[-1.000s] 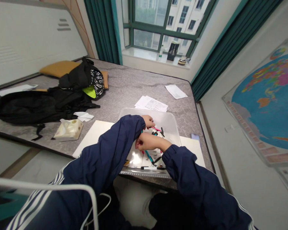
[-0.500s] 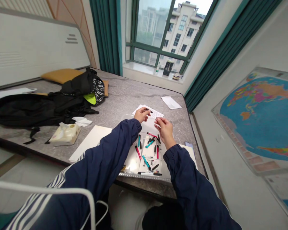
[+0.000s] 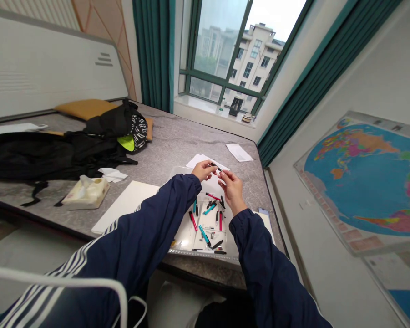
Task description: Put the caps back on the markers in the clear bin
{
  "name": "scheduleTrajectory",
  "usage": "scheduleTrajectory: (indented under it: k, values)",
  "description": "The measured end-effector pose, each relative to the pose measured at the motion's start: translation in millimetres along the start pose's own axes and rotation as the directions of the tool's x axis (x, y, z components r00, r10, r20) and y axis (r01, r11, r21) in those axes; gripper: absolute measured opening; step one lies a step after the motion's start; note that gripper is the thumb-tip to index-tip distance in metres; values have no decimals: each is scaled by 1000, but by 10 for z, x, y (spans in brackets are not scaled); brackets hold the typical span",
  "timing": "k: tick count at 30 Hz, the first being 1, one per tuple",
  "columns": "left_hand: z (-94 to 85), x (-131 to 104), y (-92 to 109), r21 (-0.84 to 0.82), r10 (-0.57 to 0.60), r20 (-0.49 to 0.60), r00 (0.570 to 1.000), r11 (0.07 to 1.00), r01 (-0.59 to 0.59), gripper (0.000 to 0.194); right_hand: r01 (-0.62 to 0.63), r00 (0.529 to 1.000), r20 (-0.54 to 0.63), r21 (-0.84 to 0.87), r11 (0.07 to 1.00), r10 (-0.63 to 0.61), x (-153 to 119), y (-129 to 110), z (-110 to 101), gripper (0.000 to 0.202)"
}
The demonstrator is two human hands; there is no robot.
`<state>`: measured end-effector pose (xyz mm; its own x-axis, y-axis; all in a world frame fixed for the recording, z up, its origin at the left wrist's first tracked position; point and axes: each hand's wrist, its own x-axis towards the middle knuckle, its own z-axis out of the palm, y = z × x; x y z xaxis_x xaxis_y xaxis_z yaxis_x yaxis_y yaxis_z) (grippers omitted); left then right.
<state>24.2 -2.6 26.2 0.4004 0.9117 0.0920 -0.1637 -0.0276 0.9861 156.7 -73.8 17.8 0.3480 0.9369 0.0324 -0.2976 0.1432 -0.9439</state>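
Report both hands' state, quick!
Left hand: closed, holding a slim black pen-shaped piece.
Right hand: pinched closed at that piece's end; whether it holds anything cannot be told.

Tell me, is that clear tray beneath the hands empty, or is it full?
Neither: red pen parts, teal pen parts and black pen parts lie scattered in the clear tray, with bare floor showing between them.

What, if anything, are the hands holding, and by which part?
The left hand pinches one end of a small black piece; the right hand is at the other end, its grip unclear.
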Motion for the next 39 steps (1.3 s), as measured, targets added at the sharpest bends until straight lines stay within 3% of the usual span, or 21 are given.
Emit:
scheduleTrajectory:
  k: [8,13,25,30,39]
  values:
    - [-15,34,-20,32,28,7,1000,999,-29,26,3,999,46,-54,999,0,31,2,-10,36]
    - [-13,23,0,68,38,33,999,997,-40,28,-18,1000,12,-43,999,18,20,-7,-7,37]
    - [10,-18,43,152,53,93,994,986,-66,15,-81,992,67,-272,959,103,14,32,14,48]
    - [16,-38,73,157,37,67,997,987,-47,15,-20,992,113,-254,967,51,-4,9,37,48]
    - [6,-51,83,155,2,138,990,988,-24,21,17,996,87,-284,959,8,11,11,34,56]
